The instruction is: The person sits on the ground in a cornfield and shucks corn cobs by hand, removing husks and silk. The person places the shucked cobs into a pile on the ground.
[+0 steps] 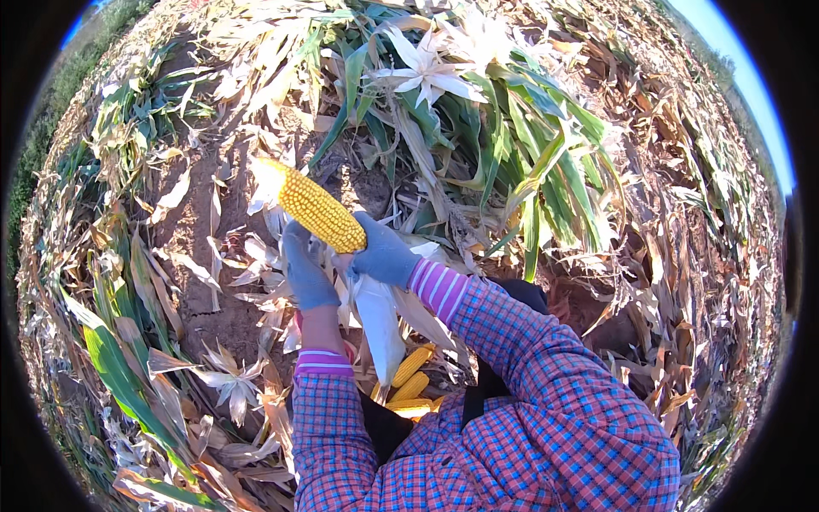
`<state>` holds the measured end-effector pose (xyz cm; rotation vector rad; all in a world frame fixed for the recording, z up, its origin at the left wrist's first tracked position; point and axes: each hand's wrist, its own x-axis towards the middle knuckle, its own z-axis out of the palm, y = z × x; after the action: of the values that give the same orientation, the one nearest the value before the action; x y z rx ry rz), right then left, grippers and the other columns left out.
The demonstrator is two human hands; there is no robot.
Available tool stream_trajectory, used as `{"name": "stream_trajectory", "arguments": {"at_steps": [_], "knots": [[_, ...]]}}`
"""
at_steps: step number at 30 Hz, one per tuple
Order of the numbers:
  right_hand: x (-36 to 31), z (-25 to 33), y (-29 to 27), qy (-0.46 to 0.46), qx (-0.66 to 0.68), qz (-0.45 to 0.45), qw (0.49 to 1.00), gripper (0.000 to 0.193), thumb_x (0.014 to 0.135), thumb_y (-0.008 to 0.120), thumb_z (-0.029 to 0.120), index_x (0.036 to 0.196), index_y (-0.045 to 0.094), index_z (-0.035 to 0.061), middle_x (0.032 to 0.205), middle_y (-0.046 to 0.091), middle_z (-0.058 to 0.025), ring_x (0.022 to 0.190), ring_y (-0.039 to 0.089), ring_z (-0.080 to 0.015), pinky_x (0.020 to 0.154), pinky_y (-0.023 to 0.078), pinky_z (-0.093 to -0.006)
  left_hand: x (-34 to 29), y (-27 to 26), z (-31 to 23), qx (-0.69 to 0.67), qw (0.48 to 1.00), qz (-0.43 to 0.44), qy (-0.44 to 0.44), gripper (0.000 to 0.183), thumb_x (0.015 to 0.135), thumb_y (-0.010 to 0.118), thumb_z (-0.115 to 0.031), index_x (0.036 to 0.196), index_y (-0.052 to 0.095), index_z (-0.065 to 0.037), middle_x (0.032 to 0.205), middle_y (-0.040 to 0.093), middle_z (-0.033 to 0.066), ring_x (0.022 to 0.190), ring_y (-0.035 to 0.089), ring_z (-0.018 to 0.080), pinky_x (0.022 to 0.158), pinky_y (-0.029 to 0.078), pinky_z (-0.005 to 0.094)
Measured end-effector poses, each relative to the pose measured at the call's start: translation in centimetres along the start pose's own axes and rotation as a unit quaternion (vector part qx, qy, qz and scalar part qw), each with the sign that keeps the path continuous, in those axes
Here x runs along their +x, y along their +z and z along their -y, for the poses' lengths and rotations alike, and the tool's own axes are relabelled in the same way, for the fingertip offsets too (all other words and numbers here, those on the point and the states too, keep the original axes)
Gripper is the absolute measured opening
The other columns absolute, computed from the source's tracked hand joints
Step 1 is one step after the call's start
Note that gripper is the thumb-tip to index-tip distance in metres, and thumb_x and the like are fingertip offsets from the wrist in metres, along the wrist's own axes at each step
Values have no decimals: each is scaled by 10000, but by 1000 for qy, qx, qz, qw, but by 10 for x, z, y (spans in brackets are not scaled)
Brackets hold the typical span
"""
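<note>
A yellow ear of corn [320,211], its kernels bare, tilts up and to the left in front of me; its far tip is bright with glare. My right hand [386,254], in a grey-blue glove, is closed around the ear's near end. Gloved the same way, my left hand [309,275] is closed against the ear's underside, its fingertips partly hidden by the ear. Pale peeled husk [378,322] hangs below the hands toward my body. Several bare yellow ears [411,384] lie close to me, partly covered by the husk and my clothing.
Ahead and to the right rises a heap of green and dry corn stalks [546,162], with opened empty husks [425,70] on top. Dry leaves litter the brown soil [209,328]. Another empty husk [235,384] and a long green leaf [119,375] lie at the left.
</note>
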<state>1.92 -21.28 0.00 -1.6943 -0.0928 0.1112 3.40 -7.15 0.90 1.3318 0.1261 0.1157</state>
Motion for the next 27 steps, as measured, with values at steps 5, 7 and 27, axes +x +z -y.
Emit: {"name": "stream_trajectory", "arguments": {"at_steps": [5, 7, 27], "knots": [[-19, 11, 17, 56, -188, 110, 974, 723, 707, 732, 494, 1264, 453, 127, 984, 657, -221, 944, 651, -398, 840, 500, -456, 7, -16, -21, -128, 990, -13, -60, 536, 908, 562, -501, 1128, 555, -12, 1031, 627, 139, 969, 607, 254, 882, 489, 393], [-22, 19, 25, 29, -109, 124, 986, 735, 697, 778, 416, 1271, 448, 98, 1041, 653, -192, 955, 663, -337, 833, 512, -422, 3, -12, -28, -164, 984, -52, -43, 446, 897, 581, -469, 996, 587, -34, 882, 618, 108, 802, 601, 216, 731, 506, 342], [-31, -9, 60, 92, 11, 189, 978, 456, 772, 739, 253, 1144, 585, 40, 1035, 667, -97, 936, 640, -203, 850, 499, -344, -47, 34, -53, 345, 818, 248, 388, 429, 748, 799, -247, 1062, 580, -52, 890, 643, 94, 777, 649, 228, 682, 519, 340]]}}
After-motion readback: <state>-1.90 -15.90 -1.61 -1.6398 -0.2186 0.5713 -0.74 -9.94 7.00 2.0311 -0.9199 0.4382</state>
